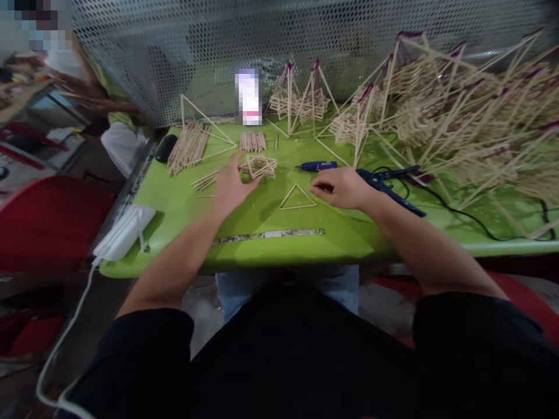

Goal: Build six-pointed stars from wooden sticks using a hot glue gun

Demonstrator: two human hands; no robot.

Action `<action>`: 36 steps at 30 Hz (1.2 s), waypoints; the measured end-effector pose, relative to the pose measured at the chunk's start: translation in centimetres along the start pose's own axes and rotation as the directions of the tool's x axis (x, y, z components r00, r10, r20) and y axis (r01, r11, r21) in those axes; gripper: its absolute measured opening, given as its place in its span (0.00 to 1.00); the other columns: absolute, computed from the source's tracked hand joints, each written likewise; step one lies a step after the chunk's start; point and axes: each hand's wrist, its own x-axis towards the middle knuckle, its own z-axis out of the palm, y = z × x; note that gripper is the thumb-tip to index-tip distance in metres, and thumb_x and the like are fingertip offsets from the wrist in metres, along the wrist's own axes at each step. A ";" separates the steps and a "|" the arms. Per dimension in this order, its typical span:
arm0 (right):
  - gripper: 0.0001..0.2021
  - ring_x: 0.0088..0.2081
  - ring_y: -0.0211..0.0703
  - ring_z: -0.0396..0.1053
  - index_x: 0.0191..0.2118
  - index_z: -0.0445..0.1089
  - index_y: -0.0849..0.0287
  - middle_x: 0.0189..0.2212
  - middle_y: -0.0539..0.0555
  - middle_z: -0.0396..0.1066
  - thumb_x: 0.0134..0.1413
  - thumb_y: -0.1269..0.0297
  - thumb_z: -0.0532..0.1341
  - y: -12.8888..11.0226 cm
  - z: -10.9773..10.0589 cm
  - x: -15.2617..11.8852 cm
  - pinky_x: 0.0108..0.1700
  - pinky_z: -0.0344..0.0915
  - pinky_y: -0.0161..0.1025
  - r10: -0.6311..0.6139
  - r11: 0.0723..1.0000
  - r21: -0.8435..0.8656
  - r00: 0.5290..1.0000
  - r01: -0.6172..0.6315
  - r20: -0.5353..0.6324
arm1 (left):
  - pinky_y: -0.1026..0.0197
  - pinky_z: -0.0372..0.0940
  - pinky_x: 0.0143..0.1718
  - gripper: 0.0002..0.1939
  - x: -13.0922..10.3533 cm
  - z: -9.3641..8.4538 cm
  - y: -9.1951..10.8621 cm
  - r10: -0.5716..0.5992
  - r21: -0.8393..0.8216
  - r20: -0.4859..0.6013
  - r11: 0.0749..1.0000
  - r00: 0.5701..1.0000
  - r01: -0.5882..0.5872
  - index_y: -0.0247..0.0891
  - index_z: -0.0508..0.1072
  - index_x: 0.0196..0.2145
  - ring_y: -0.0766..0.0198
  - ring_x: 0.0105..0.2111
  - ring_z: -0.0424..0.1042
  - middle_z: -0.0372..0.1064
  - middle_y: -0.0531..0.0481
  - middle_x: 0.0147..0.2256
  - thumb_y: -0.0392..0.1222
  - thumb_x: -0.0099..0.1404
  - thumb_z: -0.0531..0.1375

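Observation:
My left hand (230, 186) reaches over the green table beside a small star-shaped stack of sticks (261, 167), its thumb and fingers apart. My right hand (343, 187) is closed in a pinch just right of a flat stick triangle (298, 198); what it holds, if anything, is hidden. A blue pen-like tool (318, 166) lies behind my right hand. Loose thin sticks (205, 180) lie left of my left hand. Farther back are a row of short sticks (253, 141) and a bundle of longer ones (188, 148).
Many stick frames with purple ties (419, 110) crowd the right side. Dark pliers (393, 189) and a black cable lie near my right forearm. A white power strip (124, 233) sits at the left edge. A lit phone (248, 99) leans on the mesh. Another person (100, 93) is at far left.

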 end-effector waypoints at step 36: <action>0.17 0.48 0.54 0.77 0.57 0.82 0.54 0.52 0.60 0.86 0.81 0.54 0.58 4.1 -9.0 -8.7 0.53 0.67 0.51 0.306 0.788 -0.472 0.916 -0.396 -0.259 | 0.56 0.56 0.35 0.19 0.6 -3.4 0.3 0.138 0.042 -0.338 0.990 0.931 -0.132 0.44 0.63 0.26 0.60 0.28 0.61 0.62 0.52 0.25 0.44 0.74 0.63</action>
